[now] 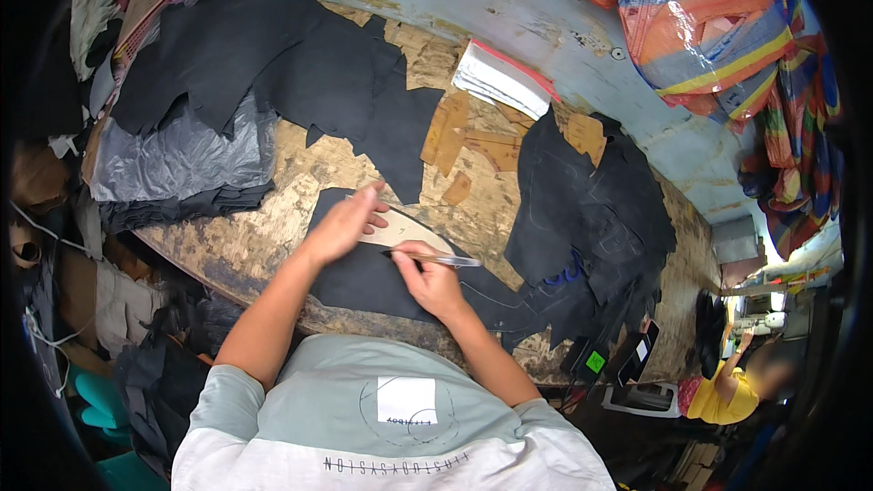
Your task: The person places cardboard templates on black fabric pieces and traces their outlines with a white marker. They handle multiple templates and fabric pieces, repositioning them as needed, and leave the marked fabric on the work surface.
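A pale cream pattern template lies on a piece of black leather-like sheet in front of me. My left hand rests at the template's left end, fingers apart and stretched over it. In my right hand is a pen with a clear end, lying nearly level and pointing left, pinched between thumb and fingers. The pen's tip is close to the template's lower edge; whether it touches the black sheet I cannot tell. Thin pale outlines show on the sheet to the right of my hand.
Large black hides cover the worn wooden table at the far left, and more marked black pieces lie right. Brown templates and a white stack are at the back. A phone lies near right. Someone in yellow sits beyond.
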The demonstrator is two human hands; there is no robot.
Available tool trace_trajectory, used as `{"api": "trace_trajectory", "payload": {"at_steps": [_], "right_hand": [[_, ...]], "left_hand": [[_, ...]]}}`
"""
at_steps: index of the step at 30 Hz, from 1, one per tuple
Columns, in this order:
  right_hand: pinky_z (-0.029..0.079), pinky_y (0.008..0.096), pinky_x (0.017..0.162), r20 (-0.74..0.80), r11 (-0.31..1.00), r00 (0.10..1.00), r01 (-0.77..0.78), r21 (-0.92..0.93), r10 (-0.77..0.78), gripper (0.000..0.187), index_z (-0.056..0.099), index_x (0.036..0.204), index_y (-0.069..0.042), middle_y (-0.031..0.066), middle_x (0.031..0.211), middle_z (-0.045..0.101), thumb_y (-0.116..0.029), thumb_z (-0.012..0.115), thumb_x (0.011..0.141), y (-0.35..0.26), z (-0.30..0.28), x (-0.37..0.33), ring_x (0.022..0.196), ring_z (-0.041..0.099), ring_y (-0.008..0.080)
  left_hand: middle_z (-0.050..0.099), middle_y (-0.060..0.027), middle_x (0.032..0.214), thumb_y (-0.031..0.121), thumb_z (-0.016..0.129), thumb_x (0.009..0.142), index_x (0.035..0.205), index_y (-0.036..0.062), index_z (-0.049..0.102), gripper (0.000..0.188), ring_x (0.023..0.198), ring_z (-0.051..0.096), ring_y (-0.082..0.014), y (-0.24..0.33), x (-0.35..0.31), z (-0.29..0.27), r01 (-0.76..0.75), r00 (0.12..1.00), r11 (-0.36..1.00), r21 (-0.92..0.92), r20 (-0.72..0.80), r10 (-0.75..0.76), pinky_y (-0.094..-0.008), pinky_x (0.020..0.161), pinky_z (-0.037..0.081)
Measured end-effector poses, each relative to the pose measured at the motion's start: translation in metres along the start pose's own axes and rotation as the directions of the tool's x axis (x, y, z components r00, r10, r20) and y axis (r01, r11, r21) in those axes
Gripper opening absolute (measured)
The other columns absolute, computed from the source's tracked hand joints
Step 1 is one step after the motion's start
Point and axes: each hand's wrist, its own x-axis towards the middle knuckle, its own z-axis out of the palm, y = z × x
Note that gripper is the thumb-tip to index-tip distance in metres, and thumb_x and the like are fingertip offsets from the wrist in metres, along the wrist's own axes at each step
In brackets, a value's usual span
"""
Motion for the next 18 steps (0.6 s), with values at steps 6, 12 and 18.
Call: {"api": "trace_trajectory", "payload": {"at_steps": [6, 12, 18], "right_hand": [[0.051, 0.0342, 0.068, 0.083, 0.979, 0.985, 0.162, -0.123, -0.153, 0.013, 0.063, 0.095, -0.002, 0.0148, 0.088, 0.066, -0.01, 0.065, 0.085, -0.006, 0.033, 0.029, 0.077, 0.065, 0.0278], [0.052, 0.0365, 0.07, 0.095, 0.975, 0.982, 0.173, -0.14, -0.161, 0.013, 0.061, 0.093, -0.003, 0.0157, 0.088, 0.066, -0.01, 0.066, 0.083, -0.006, 0.032, 0.026, 0.079, 0.064, 0.0324], [0.05, 0.0364, 0.066, 0.026, 0.972, 0.994, 0.109, -0.207, -0.106, 0.007, 0.061, 0.087, -0.003, 0.0146, 0.081, 0.065, -0.009, 0.064, 0.083, -0.015, 0.021, 0.021, 0.075, 0.063, 0.0313]], "left_hand": [[0.055, -0.0226, 0.117, 0.05, 0.019, 0.1, 0.146, 0.0038, 0.02, 0.065, 0.102, 0.062, -0.0284, -0.01, 0.012, -0.017, 0.156, 0.988, 0.906, -0.393, 0.068, -0.14, -0.0363, 0.087, 0.052], [0.056, -0.0211, 0.116, 0.053, 0.023, 0.099, 0.146, 0.0032, 0.02, 0.068, 0.099, 0.063, -0.0259, -0.009, 0.01, -0.014, 0.13, 0.992, 0.933, -0.334, 0.039, -0.124, -0.0338, 0.086, 0.052], [0.06, -0.0194, 0.11, 0.051, 0.023, 0.1, 0.145, 0.0013, 0.024, 0.067, 0.095, 0.064, -0.0218, -0.007, 0.009, -0.01, 0.081, 0.997, 0.984, -0.162, -0.006, -0.083, -0.0308, 0.082, 0.052]]}}
